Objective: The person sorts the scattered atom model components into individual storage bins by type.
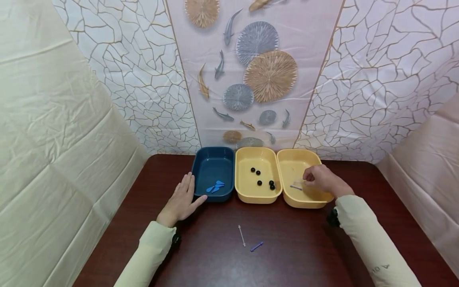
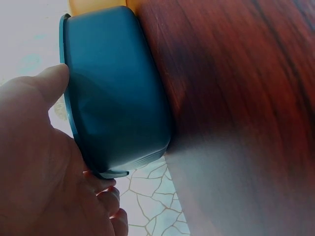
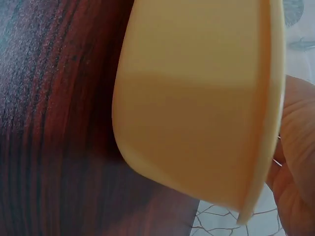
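My left hand (image 1: 182,198) lies flat on the dark wooden table (image 1: 294,247), fingers straight, beside the blue tray (image 1: 211,153); in the left wrist view the thumb of that hand (image 2: 34,162) touches the tray wall (image 2: 118,93). Small blue pieces (image 1: 216,186) lie in that tray. My right hand (image 1: 320,179) hovers inside the right yellow tray (image 1: 297,152) with curled fingers, near a purple stick (image 1: 295,187) on its floor. Whether it pinches anything is unclear. The right wrist view shows only the tray's outer wall (image 3: 197,98) and part of my palm (image 3: 295,162).
The middle yellow tray (image 1: 256,150) holds several black beads (image 1: 259,183). On the table in front of the trays lie a thin white stick (image 1: 242,235) and a short purple stick (image 1: 256,246). Patterned sheeting closes off the back and sides.
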`<state>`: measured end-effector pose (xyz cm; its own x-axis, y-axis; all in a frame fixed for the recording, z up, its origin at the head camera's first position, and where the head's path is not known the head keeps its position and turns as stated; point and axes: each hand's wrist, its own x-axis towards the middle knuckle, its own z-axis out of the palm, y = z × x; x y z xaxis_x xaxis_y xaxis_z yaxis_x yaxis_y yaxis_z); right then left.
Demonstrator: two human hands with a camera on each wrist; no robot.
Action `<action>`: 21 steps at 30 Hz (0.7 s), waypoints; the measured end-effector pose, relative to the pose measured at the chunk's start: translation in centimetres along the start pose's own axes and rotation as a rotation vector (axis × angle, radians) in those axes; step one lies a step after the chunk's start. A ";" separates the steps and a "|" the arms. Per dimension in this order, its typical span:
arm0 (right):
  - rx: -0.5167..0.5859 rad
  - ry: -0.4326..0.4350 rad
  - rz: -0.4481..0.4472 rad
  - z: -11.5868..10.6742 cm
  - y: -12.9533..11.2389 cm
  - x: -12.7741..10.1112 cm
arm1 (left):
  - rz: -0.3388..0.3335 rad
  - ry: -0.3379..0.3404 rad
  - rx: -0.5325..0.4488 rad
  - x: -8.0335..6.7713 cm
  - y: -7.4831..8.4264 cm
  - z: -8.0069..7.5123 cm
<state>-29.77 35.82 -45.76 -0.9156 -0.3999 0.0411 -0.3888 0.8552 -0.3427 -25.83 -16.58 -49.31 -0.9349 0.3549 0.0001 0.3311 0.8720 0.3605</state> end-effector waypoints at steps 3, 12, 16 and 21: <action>0.003 0.017 0.011 -0.1 -0.1 -0.1 | 0.001 -0.001 -0.002 0.0 0.0 0.0; -0.019 0.044 -0.064 -0.7 -1.6 -1.4 | 0.010 0.025 -0.011 -0.2 0.0 0.0; -0.042 0.071 -0.138 -1.2 -3.2 -2.2 | 0.012 0.025 -0.007 -0.1 0.0 0.0; -0.071 0.087 -0.226 -1.8 -5.6 -3.0 | 0.009 0.011 -0.007 0.0 0.0 0.0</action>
<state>-25.06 32.84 -42.25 -0.8087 -0.5563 0.1909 -0.5881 0.7694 -0.2494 -25.81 -16.58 -49.34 -0.9333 0.3590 0.0135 0.3386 0.8665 0.3669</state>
